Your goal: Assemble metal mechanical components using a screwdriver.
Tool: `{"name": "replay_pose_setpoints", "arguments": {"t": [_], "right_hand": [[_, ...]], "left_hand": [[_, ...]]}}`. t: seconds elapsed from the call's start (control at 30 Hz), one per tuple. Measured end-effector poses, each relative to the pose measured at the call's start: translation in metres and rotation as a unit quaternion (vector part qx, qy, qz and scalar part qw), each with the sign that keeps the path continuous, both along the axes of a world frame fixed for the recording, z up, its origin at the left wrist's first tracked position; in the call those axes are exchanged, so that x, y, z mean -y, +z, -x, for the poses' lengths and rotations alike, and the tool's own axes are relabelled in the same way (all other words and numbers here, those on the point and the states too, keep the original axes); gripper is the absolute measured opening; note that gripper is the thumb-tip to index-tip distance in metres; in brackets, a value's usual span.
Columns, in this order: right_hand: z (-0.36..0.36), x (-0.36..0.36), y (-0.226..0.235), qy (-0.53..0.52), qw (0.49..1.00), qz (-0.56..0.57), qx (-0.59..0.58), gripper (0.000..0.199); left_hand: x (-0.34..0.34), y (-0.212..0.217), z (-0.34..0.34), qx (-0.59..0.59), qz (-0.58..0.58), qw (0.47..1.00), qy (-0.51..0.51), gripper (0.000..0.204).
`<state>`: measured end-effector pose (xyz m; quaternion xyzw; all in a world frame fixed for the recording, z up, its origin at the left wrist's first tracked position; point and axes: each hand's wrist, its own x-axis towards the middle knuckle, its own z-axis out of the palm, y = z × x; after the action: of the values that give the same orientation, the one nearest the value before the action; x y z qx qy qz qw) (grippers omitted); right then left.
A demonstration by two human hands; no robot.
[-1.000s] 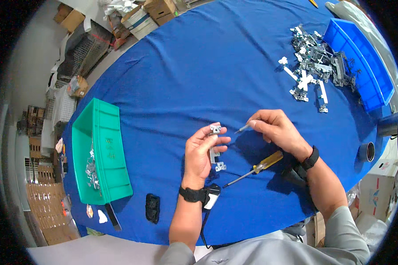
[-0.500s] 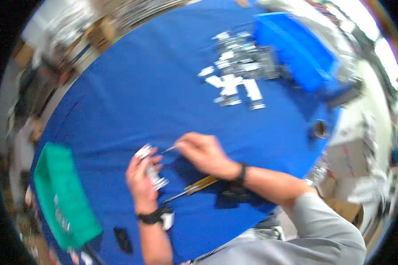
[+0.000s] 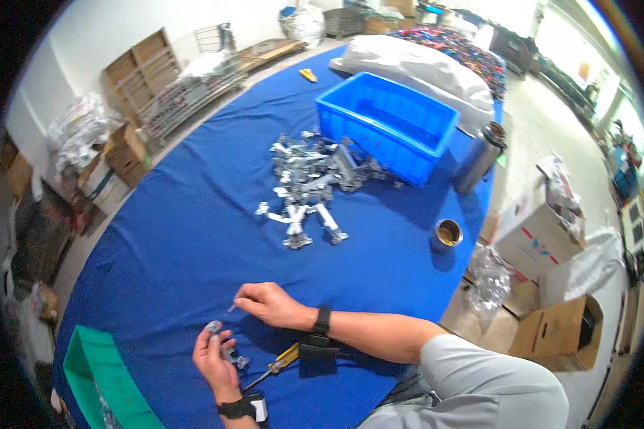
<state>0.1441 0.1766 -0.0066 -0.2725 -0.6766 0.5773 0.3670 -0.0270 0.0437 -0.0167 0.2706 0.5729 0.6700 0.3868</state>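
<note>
Work seems unfinished, left hand (image 3: 213, 363) closed around one silvery metal bracket (image 3: 232, 354), right hand (image 3: 272, 304) pinching a slim pale rod (image 3: 231, 309), many silvery metal pieces (image 3: 311, 174) heaped beside the blue plastic bin (image 3: 372, 143).

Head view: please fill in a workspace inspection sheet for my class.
Surface: blue cloth, wrinkled.
Work items: silvery metal bracket-like part; slim tool; yellow-handled screwdriver; heap of silvery metal parts beside blue rectangular plastic bin; green plastic bin.
Clutter: grey cylindrical metal flask; open round cup.
Hands: left hand holds the bracket-like part; right hand pinches the slim tool.
Cables: nothing seen.
Surroundings: open brown cardboard box.
</note>
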Motion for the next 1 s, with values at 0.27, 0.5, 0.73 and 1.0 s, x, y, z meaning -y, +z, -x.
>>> {"name": "replay_pose_setpoints", "arguments": {"t": [0.27,0.5,0.73,1.0], "right_hand": [[-0.001,0.002,0.002,-0.019,0.996,-0.066,0.056,0.021],[-0.013,-0.002,0.019,-0.039,0.953,-0.242,0.176,0.015],[-0.009,0.002,0.012,-0.012,0.947,-0.253,0.195,0.016],[-0.015,-0.002,0.026,0.036,0.950,-0.241,0.194,0.015]], "left_hand": [[0.001,0.003,-0.002,0.025,-0.036,0.999,0.013,0.022],[0.007,0.001,-0.004,-0.007,-0.024,1.000,0.003,0.022],[0.007,-0.004,-0.005,0.020,-0.042,0.999,-0.017,0.021],[0.008,0.002,-0.004,0.029,-0.017,0.999,-0.013,0.022]]}}
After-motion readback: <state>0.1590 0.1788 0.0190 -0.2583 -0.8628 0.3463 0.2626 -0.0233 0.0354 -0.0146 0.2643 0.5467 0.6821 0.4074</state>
